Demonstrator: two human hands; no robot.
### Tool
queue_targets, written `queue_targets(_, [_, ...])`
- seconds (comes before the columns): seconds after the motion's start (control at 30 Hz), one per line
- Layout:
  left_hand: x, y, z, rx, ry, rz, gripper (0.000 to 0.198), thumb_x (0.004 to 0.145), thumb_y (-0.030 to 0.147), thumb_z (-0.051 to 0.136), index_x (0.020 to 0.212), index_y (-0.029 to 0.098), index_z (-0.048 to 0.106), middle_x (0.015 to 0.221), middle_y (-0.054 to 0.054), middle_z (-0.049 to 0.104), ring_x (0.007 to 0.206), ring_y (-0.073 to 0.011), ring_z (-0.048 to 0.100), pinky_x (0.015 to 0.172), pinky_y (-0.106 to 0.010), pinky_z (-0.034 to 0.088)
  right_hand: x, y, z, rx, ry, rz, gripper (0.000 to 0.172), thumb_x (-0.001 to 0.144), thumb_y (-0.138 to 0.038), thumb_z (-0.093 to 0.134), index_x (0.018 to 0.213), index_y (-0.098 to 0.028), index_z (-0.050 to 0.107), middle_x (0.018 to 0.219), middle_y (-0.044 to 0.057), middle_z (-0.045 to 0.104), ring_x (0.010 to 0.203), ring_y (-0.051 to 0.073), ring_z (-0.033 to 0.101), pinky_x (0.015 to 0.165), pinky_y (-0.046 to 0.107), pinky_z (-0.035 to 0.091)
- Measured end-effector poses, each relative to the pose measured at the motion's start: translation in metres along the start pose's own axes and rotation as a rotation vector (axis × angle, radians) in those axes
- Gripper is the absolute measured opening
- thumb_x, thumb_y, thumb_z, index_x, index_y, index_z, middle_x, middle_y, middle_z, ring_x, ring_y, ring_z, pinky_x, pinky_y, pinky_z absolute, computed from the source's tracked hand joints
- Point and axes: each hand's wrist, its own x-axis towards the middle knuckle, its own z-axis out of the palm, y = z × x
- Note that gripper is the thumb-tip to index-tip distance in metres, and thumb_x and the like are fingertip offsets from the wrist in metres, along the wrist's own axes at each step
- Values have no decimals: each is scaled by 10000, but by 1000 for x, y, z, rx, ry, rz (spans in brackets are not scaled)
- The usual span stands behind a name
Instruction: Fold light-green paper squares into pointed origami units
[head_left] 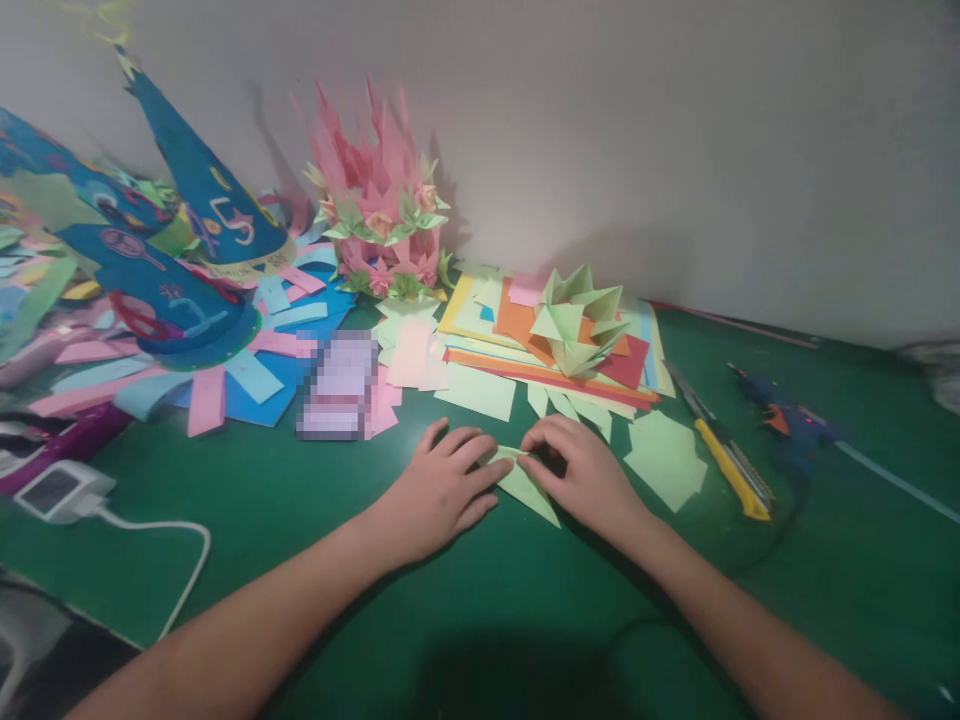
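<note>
A small folded piece of pale green paper [531, 492] lies on the green table [480, 600], its point toward me. My left hand [444, 488] rests flat with fingers spread, its fingertips on the paper's left edge. From the other side my right hand [581, 465] pinches the paper's upper right edge between thumb and forefinger. More pale green paper pieces [667, 460] lie just beyond and to the right of my right hand. Behind the hands a folded green paper star shape [577, 325] sits on a stack of coloured sheets [480, 310].
A yellow cutter knife [724, 455] and a dark blue glue gun [799, 420] lie at the right. A blurred phone-like object [337, 385], blue cone hats [206, 190] and a pink paper crown [382, 200] stand or lie at the left. A white cable [199, 560] crosses the left edge.
</note>
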Motion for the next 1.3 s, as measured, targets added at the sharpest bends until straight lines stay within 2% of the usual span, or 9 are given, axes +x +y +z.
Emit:
queue_targets(0.2, [1, 2, 0, 9, 30, 18, 294, 942, 277, 416, 1221, 253, 503, 1189, -56, 542, 1190, -227, 420, 1066, -488, 210, -1, -5, 1, 27, 11, 78, 73, 793, -183, 557, 722, -202, 559, 666, 1, 560, 615, 145, 505, 549, 257, 389])
queue_targets(0.27, [1, 2, 0, 3, 22, 20, 295, 945, 271, 409, 1226, 251, 498, 1181, -49, 550, 1191, -221, 420, 1069, -482, 206, 0, -6, 2, 26, 23, 92, 36, 781, -193, 566, 757, -205, 590, 660, 1, 566, 608, 146, 511, 547, 259, 396])
queue_targets(0.37, [1, 1, 0, 1, 12, 23, 316, 947, 276, 406, 1253, 256, 483, 1171, -48, 556, 1178, -223, 426, 1065, -479, 214, 1, -7, 1, 29, 24, 107, 74, 782, -233, 569, 817, -208, 629, 661, 4, 573, 613, 153, 523, 550, 267, 413])
queue_targets(0.5, [1, 1, 1, 4, 7, 17, 338, 946, 287, 409, 1280, 275, 458, 1179, -41, 551, 1172, -232, 428, 1047, -490, 230, 2, -10, 1, 29, 10, 142, 114, 795, -287, 564, 738, -206, 620, 638, 3, 557, 614, 153, 520, 540, 265, 407])
queue_targets(0.7, [1, 2, 1, -12, 14, 10, 282, 944, 283, 407, 1202, 266, 519, 1163, -41, 560, 1156, -228, 434, 1051, -483, 226, 3, -11, 4, 8, 58, 104, 122, 776, -220, 543, 663, -203, 588, 608, -4, 549, 566, 136, 498, 511, 248, 373])
queue_targets(0.87, [1, 4, -1, -78, 20, -33, 253, 934, 284, 423, 1161, 233, 522, 1165, -49, 576, 1129, -211, 462, 1061, -476, 213, 2, -10, 6, 2, 68, 104, 107, 774, -202, 548, 679, -202, 599, 633, 0, 557, 583, 137, 508, 518, 243, 378])
queue_targets(1.03, [1, 5, -2, -76, 29, -35, 262, 926, 282, 432, 1165, 226, 526, 1161, -58, 578, 1133, -215, 466, 1070, -479, 214, 1, -9, 1, 18, 38, 129, 116, 808, -264, 574, 725, -207, 632, 651, 4, 578, 593, 142, 531, 520, 251, 402])
queue_targets(1.17, [1, 4, -2, -80, 21, -36, 260, 928, 291, 433, 1164, 232, 526, 1172, -54, 574, 1137, -215, 463, 1070, -488, 213, 2, -4, -8, 108, -38, 165, 179, 854, -314, 532, 811, -219, 677, 749, 19, 650, 600, 138, 571, 534, 256, 446])
queue_targets(1.3, [1, 3, -1, -87, 12, -35, 266, 933, 295, 423, 1175, 240, 521, 1177, -51, 573, 1141, -218, 457, 1068, -492, 210, 2, -1, -11, 128, -55, 159, 139, 815, -302, 574, 781, -217, 679, 719, 18, 658, 553, 138, 561, 492, 254, 440])
